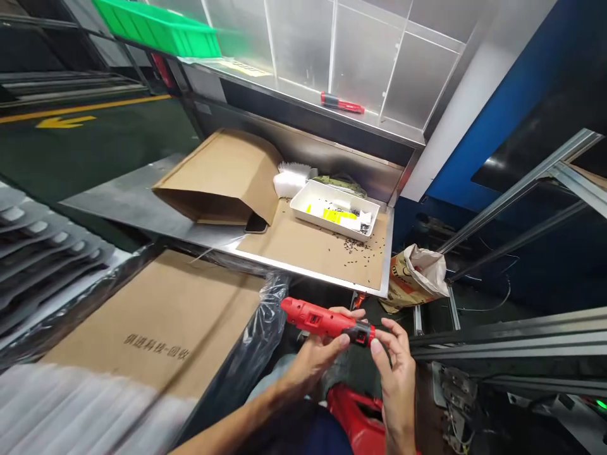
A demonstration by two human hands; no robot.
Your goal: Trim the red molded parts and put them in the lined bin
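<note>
My left hand (pixel 317 354) is wrapped round a long red plastic tool body (pixel 315 318) with a black section at its right end. It lies almost level in front of me, past the table's front edge. Thumb and fingers of my right hand (pixel 397 363) close on the small red ring at the black end. What kind of tool it is I cannot make out. Beyond it, a white tray (pixel 303 217) stands on a cardboard sheet (pixel 294 246), with yellow and white pieces and many tiny dark parts in it. More tiny dark parts (pixel 355 245) lie scattered beside the tray.
A brown paper bag (pixel 227 170) lies on the table's left, a dark phone-like object (pixel 257 224) at its mouth. On the shelf are a similar red and black piece (pixel 342 103) and a green bin (pixel 165 31). A paper sack (pixel 412 278) stands right; a cardboard box (pixel 156 309) left.
</note>
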